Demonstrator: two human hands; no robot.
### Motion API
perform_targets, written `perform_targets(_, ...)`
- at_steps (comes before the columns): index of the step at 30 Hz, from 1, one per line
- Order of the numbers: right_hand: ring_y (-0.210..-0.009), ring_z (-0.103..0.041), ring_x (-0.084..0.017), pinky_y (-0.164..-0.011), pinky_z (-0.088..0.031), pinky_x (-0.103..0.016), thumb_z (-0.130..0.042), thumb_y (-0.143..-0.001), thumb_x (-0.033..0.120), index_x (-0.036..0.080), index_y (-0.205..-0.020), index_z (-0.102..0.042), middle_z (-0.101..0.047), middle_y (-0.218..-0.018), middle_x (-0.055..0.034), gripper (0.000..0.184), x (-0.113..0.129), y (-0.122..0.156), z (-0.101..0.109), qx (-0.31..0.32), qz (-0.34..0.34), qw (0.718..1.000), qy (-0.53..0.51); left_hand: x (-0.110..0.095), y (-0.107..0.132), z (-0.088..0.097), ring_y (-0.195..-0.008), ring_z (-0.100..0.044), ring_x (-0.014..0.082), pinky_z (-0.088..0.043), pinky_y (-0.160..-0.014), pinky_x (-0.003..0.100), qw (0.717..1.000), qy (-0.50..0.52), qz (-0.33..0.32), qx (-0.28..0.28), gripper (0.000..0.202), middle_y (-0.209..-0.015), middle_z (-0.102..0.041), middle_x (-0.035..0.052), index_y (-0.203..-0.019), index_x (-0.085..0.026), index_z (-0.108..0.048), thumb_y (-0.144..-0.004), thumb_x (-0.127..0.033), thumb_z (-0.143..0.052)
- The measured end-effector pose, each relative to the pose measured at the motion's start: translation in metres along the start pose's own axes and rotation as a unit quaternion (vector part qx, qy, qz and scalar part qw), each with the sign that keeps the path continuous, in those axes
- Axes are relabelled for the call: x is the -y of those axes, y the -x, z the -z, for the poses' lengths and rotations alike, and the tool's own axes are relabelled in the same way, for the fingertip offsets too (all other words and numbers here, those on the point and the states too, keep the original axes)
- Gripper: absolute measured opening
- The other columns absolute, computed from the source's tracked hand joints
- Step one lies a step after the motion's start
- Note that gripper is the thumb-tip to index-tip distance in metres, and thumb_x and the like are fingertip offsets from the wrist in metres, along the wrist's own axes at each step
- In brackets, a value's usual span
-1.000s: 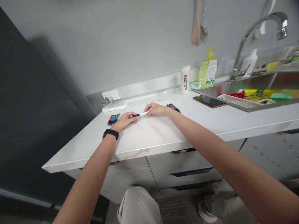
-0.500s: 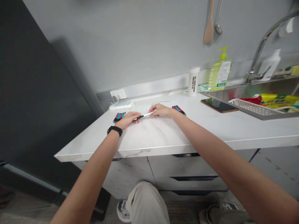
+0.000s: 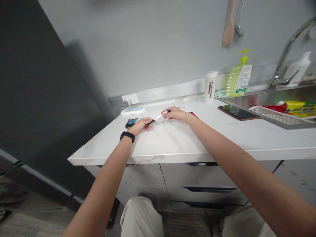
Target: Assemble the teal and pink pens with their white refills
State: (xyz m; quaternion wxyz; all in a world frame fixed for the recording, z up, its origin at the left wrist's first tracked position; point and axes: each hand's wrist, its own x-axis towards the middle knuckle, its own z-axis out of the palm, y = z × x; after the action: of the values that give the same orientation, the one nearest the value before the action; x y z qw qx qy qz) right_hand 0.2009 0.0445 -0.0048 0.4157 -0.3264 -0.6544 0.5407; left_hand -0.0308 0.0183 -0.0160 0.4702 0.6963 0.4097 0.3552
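Both my hands hold one thin pen (image 3: 158, 117) over the white counter (image 3: 187, 138). My left hand (image 3: 141, 125), with a black band on its wrist, pinches the pen's dark end. My right hand (image 3: 178, 114) grips the pen's other end, which is raised a little. A bunch of several red, teal and black pens (image 3: 131, 122) lies just left of my left hand. Behind my right wrist a few more pens (image 3: 193, 114) show only in part.
A white power strip (image 3: 133, 110) lies by a wall socket. A white cylinder (image 3: 209, 87), a green soap bottle (image 3: 239, 78), a phone (image 3: 238, 112) and a white basket (image 3: 276, 116) stand towards the sink and tap on the right. A wooden spoon hangs on the wall.
The pen's right end has risen, so it now slants up towards my right hand. The view has drifted left, and both hands stay on the pen.
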Motion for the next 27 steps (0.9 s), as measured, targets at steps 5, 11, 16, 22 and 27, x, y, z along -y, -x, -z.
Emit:
perform_targets(5, -0.074, -0.07, -0.012, -0.068, -0.056, -0.018, -0.064, -0.077, 0.002, 0.015, -0.086, -0.055, -0.069, -0.082, -0.006, 0.017, -0.003, -0.003, -0.001, -0.025, -0.047, 0.992, -0.117, 0.0, 0.0, -0.003, -0.053, -0.047, 0.0079, -0.03, -0.053, 0.024, 1.0, -0.026, -0.012, -0.013, 0.018, -0.063, -0.06, 0.0015, -0.076, -0.013, -0.06, -0.076, -0.031, -0.061)
perform_targets(11, -0.063, -0.069, -0.012, -0.064, -0.057, -0.021, -0.055, -0.081, -0.002, 0.015, -0.087, -0.048, -0.064, -0.071, -0.0025, 0.019, -0.011, -0.01, 0.003, -0.07, -0.086, 0.985, -0.13, -0.002, -0.002, -0.005, -0.055, -0.047, 0.0085, -0.03, -0.054, 0.023, 0.996, -0.078, 0.013, -0.052, 0.021, -0.058, -0.055, -0.002, -0.089, -0.013, -0.065, -0.073, -0.024, -0.059)
perform_targets(16, -0.056, -0.065, -0.011, -0.06, -0.055, -0.022, -0.047, -0.081, -0.003, 0.016, -0.078, -0.044, -0.057, -0.06, -0.0001, 0.02, -0.014, -0.012, 0.005, -0.094, -0.091, 0.986, -0.099, -0.001, -0.004, -0.004, -0.054, -0.045, 0.0082, -0.03, -0.055, 0.022, 0.993, -0.098, 0.025, -0.066, 0.018, -0.057, -0.053, -0.003, -0.084, -0.013, -0.067, -0.069, -0.019, -0.059)
perform_targets(22, -0.051, -0.061, -0.012, -0.053, -0.051, -0.022, -0.05, -0.081, -0.002, 0.017, -0.093, -0.042, -0.058, -0.058, 0.0001, 0.024, -0.015, -0.01, 0.003, -0.154, -0.114, 0.981, 0.042, 0.004, -0.006, -0.002, -0.054, -0.042, 0.0083, -0.031, -0.055, 0.022, 0.988, -0.126, 0.022, -0.086, 0.023, -0.057, -0.053, -0.0039, -0.087, -0.012, -0.069, -0.066, -0.02, -0.063)
perform_targets(27, -0.05, -0.059, -0.012, -0.053, -0.05, -0.021, -0.047, -0.085, 0.003, 0.018, -0.107, -0.041, -0.058, -0.055, 0.0018, 0.027, -0.017, -0.01, 0.002, -0.156, -0.103, 0.968, 0.166, 0.003, -0.006, -0.004, -0.058, -0.046, 0.0098, -0.035, -0.061, 0.024, 0.985, -0.154, 0.016, -0.079, 0.025, -0.061, -0.058, -0.0023, -0.088, -0.013, -0.071, -0.066, -0.02, -0.063)
